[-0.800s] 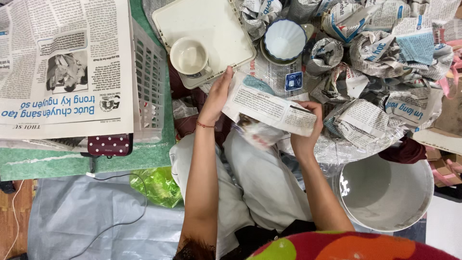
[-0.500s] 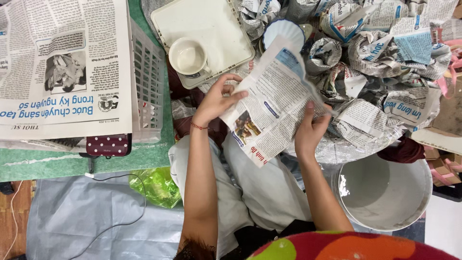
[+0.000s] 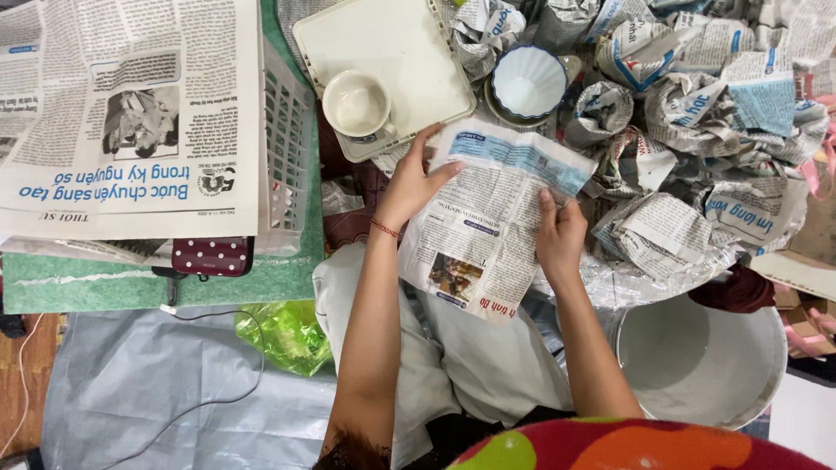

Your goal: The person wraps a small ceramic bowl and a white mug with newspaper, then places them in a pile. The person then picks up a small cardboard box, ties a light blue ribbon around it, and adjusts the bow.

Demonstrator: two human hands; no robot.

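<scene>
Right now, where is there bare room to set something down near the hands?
The white tray is bare beside the cup. The grey sheet, left of the green bag, is open too. The white bucket looks empty. Right of the bowl, wrapped bundles crowd everything.

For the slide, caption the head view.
Both hands, left hand and right hand, flatten a newspaper sheet beside wrapped bundles.

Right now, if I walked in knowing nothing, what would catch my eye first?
Probably the two hands, left hand and right hand, both pressed on a sheet of newspaper spread at the centre. To its upper right lies a heap of newspaper-wrapped bundles, with a fluted white bowl at its left edge. A white cup sits on a cream tray just above the left hand.
</scene>
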